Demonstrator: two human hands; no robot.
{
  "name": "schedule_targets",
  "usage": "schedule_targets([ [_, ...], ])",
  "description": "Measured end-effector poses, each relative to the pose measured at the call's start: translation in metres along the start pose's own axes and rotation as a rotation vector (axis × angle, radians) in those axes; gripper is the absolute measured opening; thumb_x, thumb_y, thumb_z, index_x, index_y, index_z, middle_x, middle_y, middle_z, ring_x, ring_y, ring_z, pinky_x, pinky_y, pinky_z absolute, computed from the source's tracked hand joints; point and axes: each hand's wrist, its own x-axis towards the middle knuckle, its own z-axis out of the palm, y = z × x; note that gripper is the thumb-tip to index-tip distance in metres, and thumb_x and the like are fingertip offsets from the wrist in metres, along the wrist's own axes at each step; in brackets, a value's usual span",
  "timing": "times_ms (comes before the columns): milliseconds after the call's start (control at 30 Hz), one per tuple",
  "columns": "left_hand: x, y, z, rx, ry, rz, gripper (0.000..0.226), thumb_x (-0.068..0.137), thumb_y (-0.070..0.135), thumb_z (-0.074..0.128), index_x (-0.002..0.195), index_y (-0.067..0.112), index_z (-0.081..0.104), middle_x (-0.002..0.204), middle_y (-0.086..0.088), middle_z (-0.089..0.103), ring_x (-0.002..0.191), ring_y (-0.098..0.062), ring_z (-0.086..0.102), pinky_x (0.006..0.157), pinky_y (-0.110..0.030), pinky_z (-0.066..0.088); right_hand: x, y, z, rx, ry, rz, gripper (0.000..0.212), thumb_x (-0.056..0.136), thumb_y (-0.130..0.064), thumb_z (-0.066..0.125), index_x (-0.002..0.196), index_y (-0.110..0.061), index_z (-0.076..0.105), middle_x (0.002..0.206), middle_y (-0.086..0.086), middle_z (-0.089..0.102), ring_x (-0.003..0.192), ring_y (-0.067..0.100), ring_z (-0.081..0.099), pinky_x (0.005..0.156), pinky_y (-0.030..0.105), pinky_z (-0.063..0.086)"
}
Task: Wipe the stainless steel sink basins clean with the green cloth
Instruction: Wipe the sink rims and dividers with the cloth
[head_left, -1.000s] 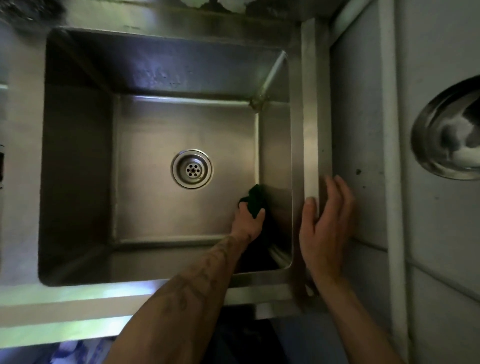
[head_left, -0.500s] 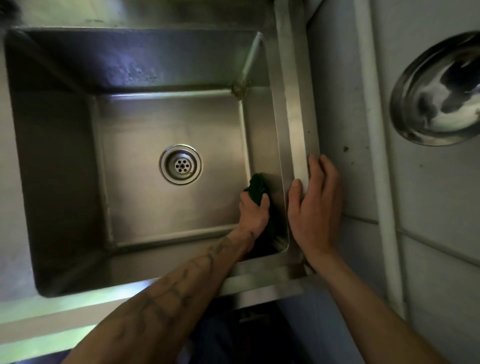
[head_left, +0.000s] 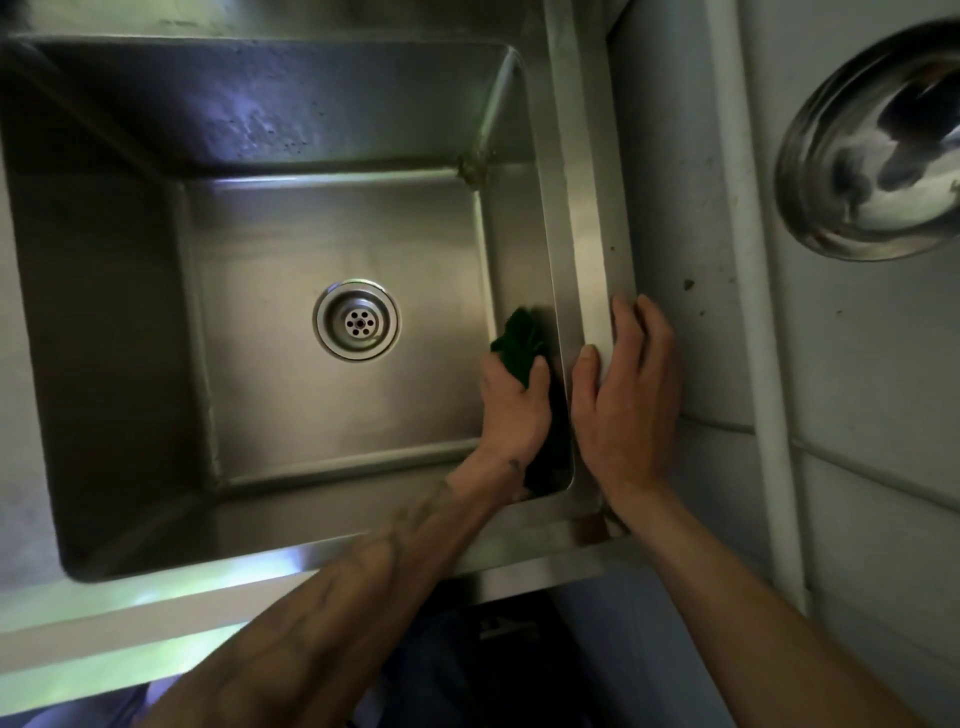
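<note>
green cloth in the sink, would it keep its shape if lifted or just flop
Probably floppy: the green cloth is bunched into folds in the left hand. Likely light, being held one-handed. It should slide easily over the smooth steel sink wall, though wetness cannot be judged.

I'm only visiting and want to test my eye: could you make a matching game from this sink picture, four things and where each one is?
Things:
1. green cloth
2. drain
3. right hand
4. steel bowl

Places:
A. resting on the sink's right rim
B. far right, outside the sink
C. middle of the basin floor
D. held by the left hand, at the basin's right wall

Pairs: 1-D, 2-C, 3-A, 4-B.
</note>
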Motion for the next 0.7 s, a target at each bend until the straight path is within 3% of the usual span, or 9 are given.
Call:
schedule_targets([
  [67,-0.008,-0.001,-0.001,0.014,-0.013,0.136,0.025,0.108,0.038,0.053,0.126,0.026,0.04,0.128,-0.007,0.054,0.115,-0.021,0.059,0.096,-0.029,0.054,0.001,0.001,0.001,0.001,0.004,0.004,0.051,0.107,-0.029,0.047,0.154,-0.009,0.04,0.156,0.019,0.041,0.137,0.032,0.047,0.108,0.049,0.047],
  [100,-0.006,-0.002,-0.001,0.026,-0.001,0.147,0.025,0.109,0.035,0.053,0.127,0.025,0.039,0.13,-0.008,0.053,0.118,-0.023,0.058,0.101,-0.033,0.053,0.0,0.001,0.001,0.001,0.004,0.009,0.051,0.107,-0.029,0.047,0.154,-0.009,0.04,0.156,0.019,0.041,0.137,0.032,0.047,0.108,0.048,0.048],
  [167,0.005,-0.004,0.001,0.085,0.019,0.028,0.034,0.112,0.028,0.052,0.139,0.013,0.039,0.141,-0.015,0.05,0.128,-0.032,0.055,0.113,-0.048,0.048,-0.001,0.0,0.0,0.003,0.002,0.011,0.051,0.107,-0.03,0.047,0.154,-0.01,0.04,0.156,0.018,0.04,0.136,0.031,0.048,0.107,0.047,0.048],
  [267,0.023,-0.008,-0.002,0.184,-0.024,-0.161,0.051,0.113,0.026,0.047,0.155,0.003,0.029,0.155,-0.021,0.042,0.14,-0.041,0.048,0.12,-0.053,0.04,0.0,0.001,0.001,-0.001,0.012,0.001,0.051,0.107,-0.029,0.047,0.153,-0.009,0.041,0.155,0.019,0.041,0.135,0.031,0.049,0.105,0.047,0.05],
  [500,0.024,-0.004,-0.008,0.069,-0.069,0.128,0.027,0.112,0.025,0.051,0.135,0.017,0.037,0.136,-0.016,0.052,0.123,-0.033,0.058,0.106,-0.051,0.055,-0.001,0.002,0.003,0.008,0.002,0.009,0.052,0.107,-0.029,0.048,0.154,-0.01,0.038,0.156,0.018,0.038,0.137,0.031,0.047,0.108,0.048,0.048],
  [633,0.04,-0.009,-0.002,0.172,-0.013,-0.073,0.051,0.114,0.026,0.047,0.156,0.004,0.03,0.155,-0.02,0.042,0.141,-0.039,0.048,0.121,-0.052,0.041,-0.001,0.002,0.002,0.0,0.009,0.006,0.052,0.106,-0.028,0.05,0.154,-0.01,0.039,0.156,0.018,0.039,0.138,0.031,0.047,0.109,0.048,0.047],
  [700,0.043,-0.008,-0.002,0.136,-0.003,-0.086,0.052,0.114,0.025,0.046,0.158,0.004,0.028,0.156,-0.019,0.042,0.14,-0.039,0.048,0.121,-0.053,0.041,-0.002,0.002,0.002,0.005,0.006,0.002,0.052,0.106,-0.027,0.051,0.154,-0.01,0.04,0.155,0.018,0.04,0.137,0.032,0.047,0.108,0.049,0.048],
])
